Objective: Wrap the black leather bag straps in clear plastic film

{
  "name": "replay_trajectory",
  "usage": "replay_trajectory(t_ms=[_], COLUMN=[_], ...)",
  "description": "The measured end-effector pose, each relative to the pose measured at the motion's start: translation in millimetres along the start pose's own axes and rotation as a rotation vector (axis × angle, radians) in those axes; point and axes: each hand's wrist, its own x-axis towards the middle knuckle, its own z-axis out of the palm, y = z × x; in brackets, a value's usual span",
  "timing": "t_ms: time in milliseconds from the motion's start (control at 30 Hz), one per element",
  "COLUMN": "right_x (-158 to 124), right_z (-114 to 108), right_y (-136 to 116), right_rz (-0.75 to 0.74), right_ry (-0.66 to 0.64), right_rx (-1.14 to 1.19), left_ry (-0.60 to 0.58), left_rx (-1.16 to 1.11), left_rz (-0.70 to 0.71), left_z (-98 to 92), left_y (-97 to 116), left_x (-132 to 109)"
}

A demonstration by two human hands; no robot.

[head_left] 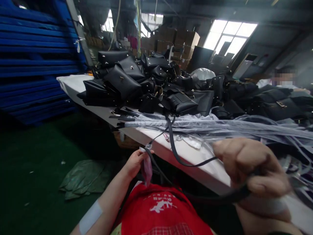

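At the white table, left hand pinches the black strap; right hand clenches it.

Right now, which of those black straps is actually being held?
The bare strap looping off the table edge, pinched by the left hand and gripped by the right hand; the others lie in clear sleeves there.

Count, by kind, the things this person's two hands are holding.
Black strap, in the right hand: 1
Clear plastic sleeve, in the left hand: 1
Total: 2
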Motion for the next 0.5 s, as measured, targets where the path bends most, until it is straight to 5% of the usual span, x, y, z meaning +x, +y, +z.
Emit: replay_trajectory(t_ms=[133,333,500], right_x=[6,-2,-4], right_z=[-11,-30,-75], right_y=[35,50,48], right_rz=[0.229,0.168,0.235], right_ry=[-0.067,0.656,0.825], right_rx=[0.045,0.205,0.088], left_ry=[-0.002,0.051,0.071], left_rx=[-0.036,0.043,0.083], left_rz=[-0.036,-0.056,-0.035], left_z=[4.3,-6.6,-14.6], left_y=[2,1,-3], left_x=[-2,0,5])
